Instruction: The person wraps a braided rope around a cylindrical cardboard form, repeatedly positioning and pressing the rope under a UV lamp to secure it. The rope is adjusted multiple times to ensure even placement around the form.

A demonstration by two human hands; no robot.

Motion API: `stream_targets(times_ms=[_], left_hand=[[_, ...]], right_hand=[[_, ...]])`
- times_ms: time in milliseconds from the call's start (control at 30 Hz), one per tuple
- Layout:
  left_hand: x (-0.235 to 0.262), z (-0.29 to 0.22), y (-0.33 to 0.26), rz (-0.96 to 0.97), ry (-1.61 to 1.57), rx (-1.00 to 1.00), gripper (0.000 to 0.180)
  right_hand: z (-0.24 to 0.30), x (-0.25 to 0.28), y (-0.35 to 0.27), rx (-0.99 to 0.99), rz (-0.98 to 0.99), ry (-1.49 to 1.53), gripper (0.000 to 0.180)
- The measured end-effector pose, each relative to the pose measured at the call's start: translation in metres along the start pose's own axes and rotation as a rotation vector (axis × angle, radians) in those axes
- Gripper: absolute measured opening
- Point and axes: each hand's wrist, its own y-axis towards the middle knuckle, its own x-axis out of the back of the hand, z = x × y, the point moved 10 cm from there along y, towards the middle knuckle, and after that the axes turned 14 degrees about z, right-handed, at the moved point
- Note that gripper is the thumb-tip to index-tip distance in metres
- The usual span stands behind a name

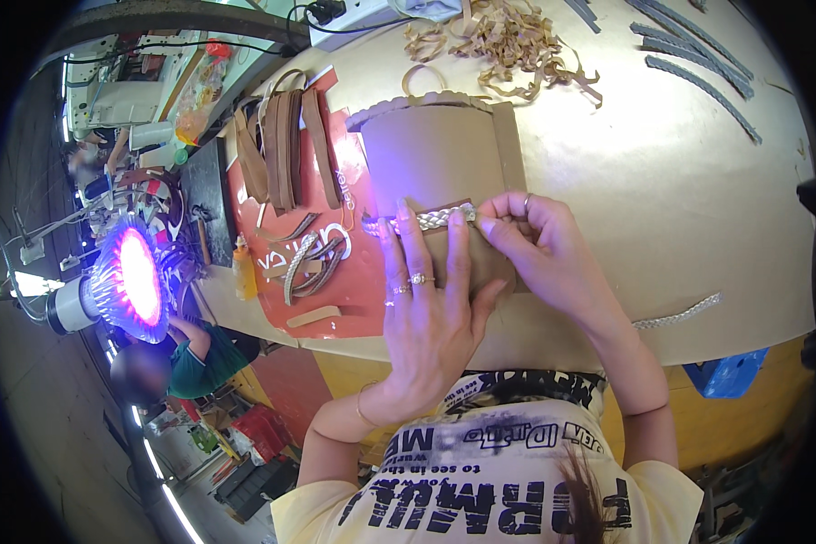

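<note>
In the head view, the left hand (431, 304) lies flat in the middle of the frame, fingers spread and pressed down on a tan leather piece (444, 159) that rests on the pale worktable (626, 181). Its fingertips touch a silver braided strip (426, 218) that runs across the lower edge of the leather. The right hand (539, 240), just right of centre, pinches the right end of that strip between thumb and fingertips, knuckles bent; rings show on both hands.

To the left of the leather, a red sheet (335, 290) lies on the table with brown straps (281, 150) at its upper part and a few looped braided pieces (313, 258) lower down. A small yellow bottle (244, 272) stands at the sheet's left edge. A heap of tan leather offcuts (499, 36) sits at the top centre, and grey braided strips (689, 54) lie in the upper right. Another silver braid (680, 313) lies near the table's front edge, right of the right wrist. At the left of the frame a lamp (127, 276) glows pink-violet, with another person (181, 358) below it.
</note>
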Motion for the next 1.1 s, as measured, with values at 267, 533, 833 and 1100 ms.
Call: stream_targets(times_ms=[267, 533, 833, 1100], left_hand=[[-0.002, -0.005, 0.003, 0.028, 0.117, 0.034, 0.063], [-0.004, -0.007, 0.003, 0.045, 0.169, 0.034, 0.064], [-0.011, -0.005, 0.001, 0.023, 0.193, 0.045, 0.060], [0.006, -0.005, -0.007, 0.009, 0.020, -0.096, 0.057]], right_hand=[[-0.007, 0.009, -0.003, -0.030, -0.083, -0.005, 0.015], [0.045, 0.006, -0.021, 0.430, -0.213, -0.442, 0.016], [0.047, -0.019, -0.028, 0.530, -0.280, -1.005, 0.047], [0.020, 0.009, -0.015, 0.374, -0.083, -0.352, 0.036]])
